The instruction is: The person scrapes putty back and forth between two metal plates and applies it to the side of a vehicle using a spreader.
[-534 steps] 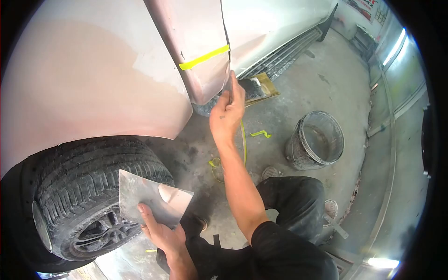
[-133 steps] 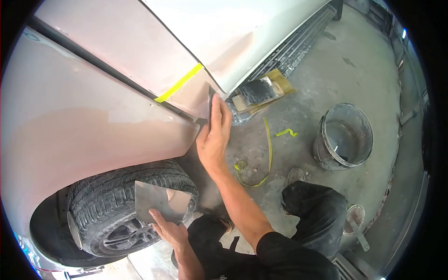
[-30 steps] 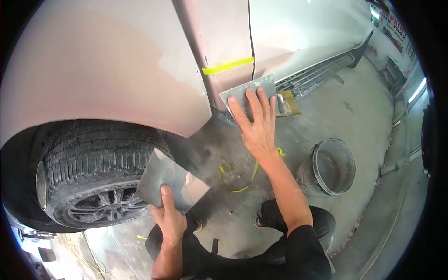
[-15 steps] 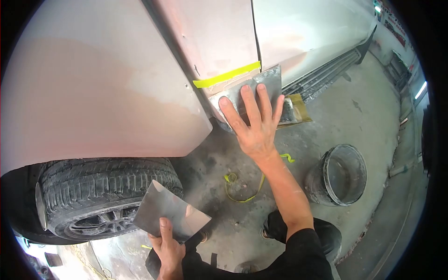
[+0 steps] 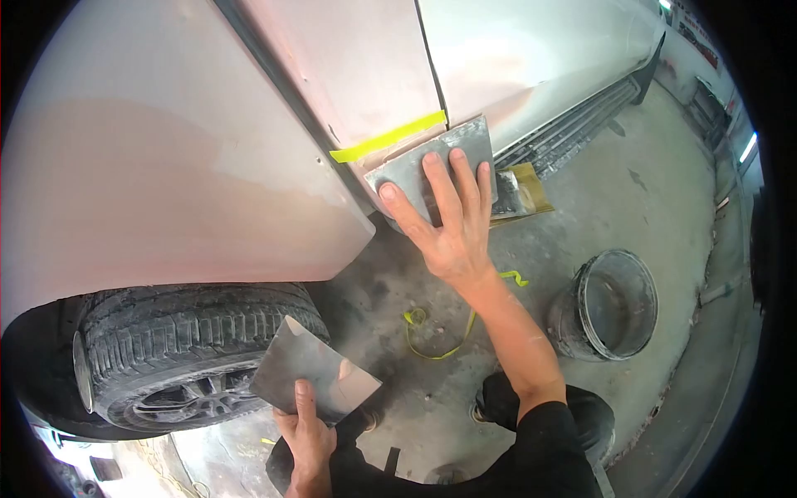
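Note:
My right hand [image 5: 455, 241] presses a flat grey metal putty spreader [image 5: 398, 172] against the car's lower body panel, its fingers spread over the plate and its thumb out of sight. Directly above the spreader's edge runs a strip of bright yellow masking tape [image 5: 388, 138]. Light filler shows in a narrow band between tape and plate. My left hand [image 5: 309, 432] grips a second rectangular metal plate [image 5: 307, 365], thumb on top, held low in front of the tyre. A pale pinkish patch covers that plate's right end.
The car's tyre [image 5: 199, 328] stands at lower left under the fender [image 5: 183, 183]. A dirty bucket [image 5: 618, 303] is on the floor at right. Crumpled yellow tape [image 5: 440, 353] lies on the concrete. A smeared brown sheet [image 5: 531, 192] sits beside the sill.
My right hand and its spreader have shifted slightly left along the panel, and the view has moved a little. My left hand still holds its plate low.

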The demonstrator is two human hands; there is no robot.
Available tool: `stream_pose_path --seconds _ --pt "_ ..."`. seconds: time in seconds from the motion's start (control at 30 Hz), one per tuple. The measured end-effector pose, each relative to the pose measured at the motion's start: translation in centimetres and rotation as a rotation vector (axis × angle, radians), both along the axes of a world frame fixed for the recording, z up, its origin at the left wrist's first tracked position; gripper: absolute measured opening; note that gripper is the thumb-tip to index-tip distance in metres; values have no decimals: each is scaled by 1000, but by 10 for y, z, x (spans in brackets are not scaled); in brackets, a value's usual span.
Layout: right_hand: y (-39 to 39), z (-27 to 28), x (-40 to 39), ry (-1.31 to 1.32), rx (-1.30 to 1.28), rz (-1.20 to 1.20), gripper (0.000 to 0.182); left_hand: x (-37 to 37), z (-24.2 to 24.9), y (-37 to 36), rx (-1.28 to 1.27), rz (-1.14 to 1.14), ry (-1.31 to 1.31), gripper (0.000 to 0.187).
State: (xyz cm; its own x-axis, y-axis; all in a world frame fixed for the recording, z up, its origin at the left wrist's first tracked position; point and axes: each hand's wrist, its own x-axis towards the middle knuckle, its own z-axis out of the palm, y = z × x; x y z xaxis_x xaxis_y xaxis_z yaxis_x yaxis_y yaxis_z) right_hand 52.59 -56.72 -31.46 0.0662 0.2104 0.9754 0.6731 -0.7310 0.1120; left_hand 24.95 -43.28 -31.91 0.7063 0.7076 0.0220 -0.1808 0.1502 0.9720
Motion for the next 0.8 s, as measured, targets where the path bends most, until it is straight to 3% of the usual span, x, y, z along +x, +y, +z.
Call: stream_pose_path --seconds 0.4,0.6,0.8 --pt "15 2 8 -37 26 -41 48 -1 6 1 -3 -11 7 29" --pt "13 -31 21 -50 -24 -22 47 -2 0 3 -44 -21 14 30" --pt "-15 -39 -10 145 -119 7 49 4 -2 -3 -9 -10 38 31"
